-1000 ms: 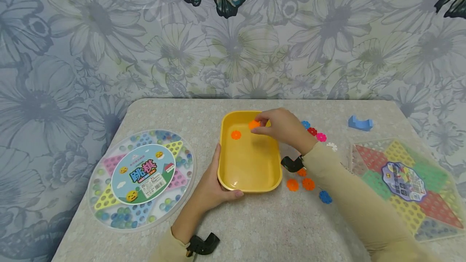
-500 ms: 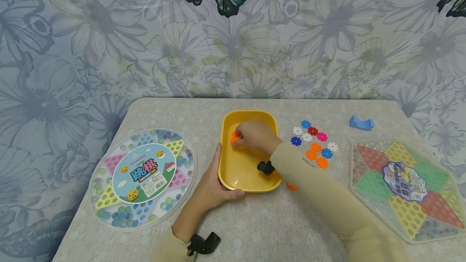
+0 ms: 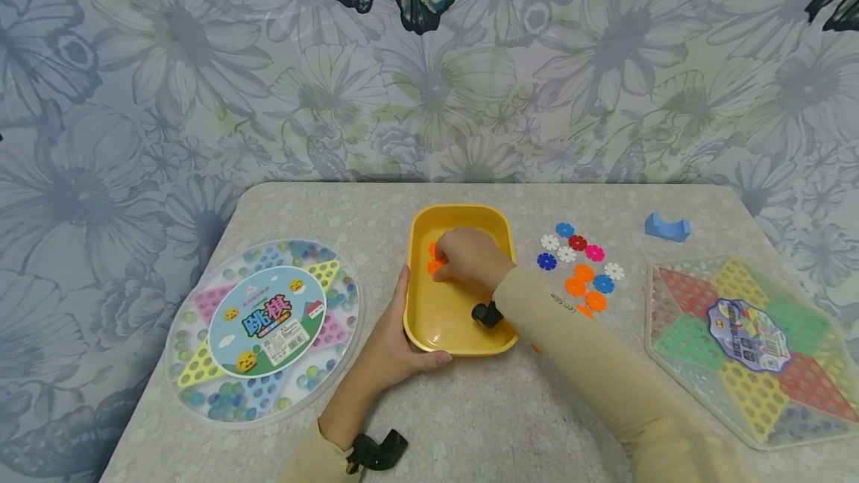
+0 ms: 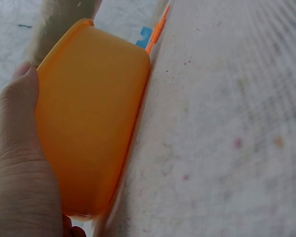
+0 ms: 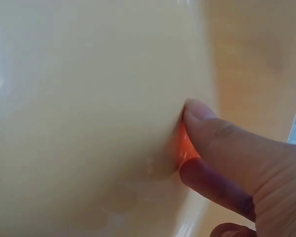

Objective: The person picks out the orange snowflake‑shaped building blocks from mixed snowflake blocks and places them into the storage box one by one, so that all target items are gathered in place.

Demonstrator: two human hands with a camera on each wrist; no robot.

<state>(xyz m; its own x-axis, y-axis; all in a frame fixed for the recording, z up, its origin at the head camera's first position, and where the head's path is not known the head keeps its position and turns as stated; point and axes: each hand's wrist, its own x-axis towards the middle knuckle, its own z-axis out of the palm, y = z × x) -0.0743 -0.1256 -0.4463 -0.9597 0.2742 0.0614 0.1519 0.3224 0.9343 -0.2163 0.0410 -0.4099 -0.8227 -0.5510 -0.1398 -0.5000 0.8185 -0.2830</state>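
My left hand [image 3: 394, 341] holds the yellow plastic tray [image 3: 463, 334] at its near left corner, thumb along the front wall and fingers along the left side. In the left wrist view the thumb lies against the tray's outer wall [image 4: 89, 118]. Inside the tray, my right hand [image 3: 472, 253] pinches an orange notched plastic disc [image 5: 187, 144] between thumb and finger, close over the floor. A second orange disc [image 3: 432, 249] lies just behind it, partly covered by the fingers.
Right of the tray lie several notched discs: orange [image 3: 584, 273], white [image 3: 567, 253], red [image 3: 577, 243], pink [image 3: 594, 253] and blue [image 3: 604, 283]. A round marble game box [image 3: 265, 323] stands left, a hexagonal one [image 3: 748, 338] right. A light-blue piece [image 3: 667, 227] sits behind.
My right hand has moved left and down into the tray, bringing its orange disc beside the other one. The sleeve has uncovered more discs on the table. The left hand stays put.
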